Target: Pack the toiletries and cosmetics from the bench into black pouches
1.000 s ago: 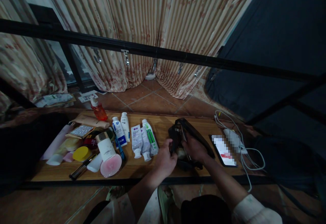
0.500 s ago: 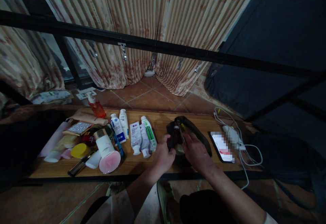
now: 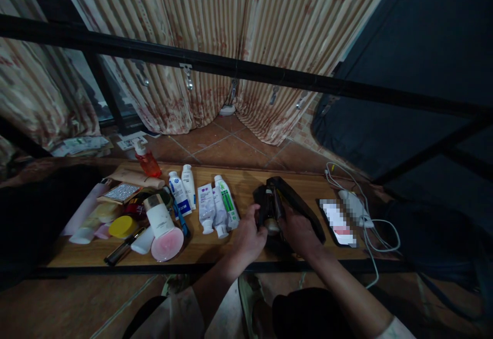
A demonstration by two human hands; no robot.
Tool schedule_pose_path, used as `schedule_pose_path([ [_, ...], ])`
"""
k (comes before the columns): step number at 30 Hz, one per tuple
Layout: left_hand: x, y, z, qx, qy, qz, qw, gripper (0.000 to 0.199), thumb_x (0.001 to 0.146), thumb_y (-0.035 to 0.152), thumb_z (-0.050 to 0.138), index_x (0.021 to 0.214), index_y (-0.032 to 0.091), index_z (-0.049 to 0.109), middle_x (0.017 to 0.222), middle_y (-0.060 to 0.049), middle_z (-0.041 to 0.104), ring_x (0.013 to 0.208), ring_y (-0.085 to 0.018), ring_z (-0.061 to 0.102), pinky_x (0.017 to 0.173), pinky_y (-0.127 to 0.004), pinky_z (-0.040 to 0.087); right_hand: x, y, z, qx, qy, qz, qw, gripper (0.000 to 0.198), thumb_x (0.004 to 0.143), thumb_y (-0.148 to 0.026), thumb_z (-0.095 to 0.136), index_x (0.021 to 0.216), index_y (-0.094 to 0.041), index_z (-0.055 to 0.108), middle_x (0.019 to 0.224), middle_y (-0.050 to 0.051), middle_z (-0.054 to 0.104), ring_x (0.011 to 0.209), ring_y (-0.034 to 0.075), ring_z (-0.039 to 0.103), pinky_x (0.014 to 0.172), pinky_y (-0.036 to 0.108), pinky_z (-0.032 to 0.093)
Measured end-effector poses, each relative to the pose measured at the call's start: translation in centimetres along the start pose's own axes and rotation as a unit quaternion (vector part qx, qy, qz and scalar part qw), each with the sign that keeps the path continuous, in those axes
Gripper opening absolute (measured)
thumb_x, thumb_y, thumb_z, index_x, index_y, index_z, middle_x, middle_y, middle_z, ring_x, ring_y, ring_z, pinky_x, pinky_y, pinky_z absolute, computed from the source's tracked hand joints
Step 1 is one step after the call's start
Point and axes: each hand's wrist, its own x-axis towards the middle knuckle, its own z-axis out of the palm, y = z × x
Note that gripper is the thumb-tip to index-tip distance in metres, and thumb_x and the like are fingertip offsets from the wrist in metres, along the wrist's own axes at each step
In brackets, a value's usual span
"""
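A black zip pouch [image 3: 302, 208] lies gaping on the wooden bench top. My left hand [image 3: 249, 233] is closed on its left rim, thumb and fingers pinching the edge. Inside the opening, a small bottle or jar with a pale cap [image 3: 271, 225] shows among dark items. My right hand [image 3: 300, 233] reaches into the pouch with its fingers curled together; what they hold, if anything, is hidden by the hand and the dark lining. Left of the pouch lie a green-and-white tube [image 3: 227, 203] and two white-and-purple tubes [image 3: 207, 208].
Further left sit two more tubes [image 3: 180, 195], a red pump bottle [image 3: 147, 160], a white bottle [image 3: 158, 215], a pink round container [image 3: 167, 245] and a yellow-lidded jar [image 3: 123, 227]. On the right are a phone [image 3: 337, 223] and a charger with white cables [image 3: 356, 208]. A black rail [image 3: 239, 67] crosses beyond.
My right hand has sunk deeper into the pouch, its fingers now less visible. The pouch opening is spread a little wider, showing more of the pale-capped item. My left hand stays at the rim.
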Motion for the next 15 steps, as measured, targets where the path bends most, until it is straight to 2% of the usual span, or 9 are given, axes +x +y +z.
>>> schedule_pose_path([
  [6,0.2,0.1,-0.1,-0.011,0.001,0.001,1.000,0.051,0.072,0.004,0.048,0.121,0.018,0.046,0.104,-0.007,0.065,0.095,-0.019,0.063,0.087,-0.031,0.047,0.0,-0.1,0.7,-0.022,0.022,-0.051,0.998,0.058,0.086,-0.008,0.036,0.144,-0.011,0.028,0.116,0.019,0.063,0.092,0.023,0.067,0.075,0.029,0.051],
  [12,0.2,-0.1,0.0,-0.019,0.011,0.002,1.000,0.049,0.072,0.005,0.051,0.118,0.022,0.048,0.104,-0.005,0.066,0.097,-0.019,0.062,0.089,-0.031,0.047,0.8,0.1,-0.2,-0.034,-0.030,-0.033,0.998,0.054,0.088,-0.012,0.038,0.142,-0.010,0.029,0.101,0.017,0.069,0.083,0.022,0.069,0.074,0.030,0.052],
  [15,0.1,-0.2,0.2,-0.018,0.006,0.000,1.000,0.050,0.072,0.006,0.050,0.120,0.020,0.046,0.105,-0.006,0.066,0.097,-0.019,0.062,0.088,-0.031,0.047,0.5,-0.1,-0.2,-0.024,-0.036,-0.029,0.999,0.055,0.087,-0.009,0.038,0.141,-0.010,0.030,0.106,0.018,0.067,0.089,0.024,0.068,0.077,0.032,0.051],
])
